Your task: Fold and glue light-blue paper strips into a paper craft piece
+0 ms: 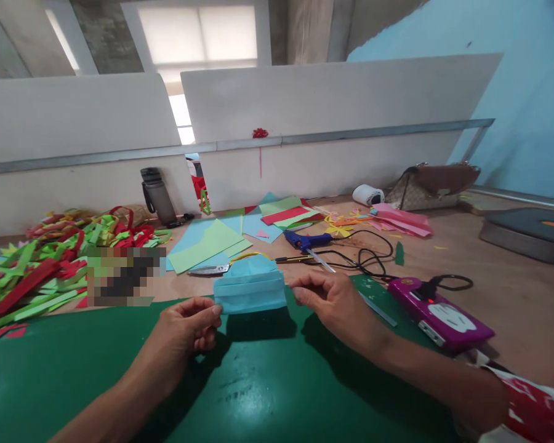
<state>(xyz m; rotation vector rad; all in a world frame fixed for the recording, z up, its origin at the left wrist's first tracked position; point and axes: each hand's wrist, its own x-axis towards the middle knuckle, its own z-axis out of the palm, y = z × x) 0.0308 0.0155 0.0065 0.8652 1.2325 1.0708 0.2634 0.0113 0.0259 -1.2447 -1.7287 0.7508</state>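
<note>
A small light blue folded paper, pleated lengthwise like a miniature face mask, is held up above the green mat. Its lower left corner is pinched between the thumb and fingers of my left hand. My right hand is at the right edge, thumb and index finger closed together. A narrow gap seems to separate those fingertips from the paper, and anything between them is too small to make out. Just behind the paper lie scissors and a blue glue gun with a clear glue stick.
Red and green paper strips are heaped at the left, near a dark bottle. Coloured sheets lie at the back. On the right are a purple power strip with black cables, a handbag and a grey case.
</note>
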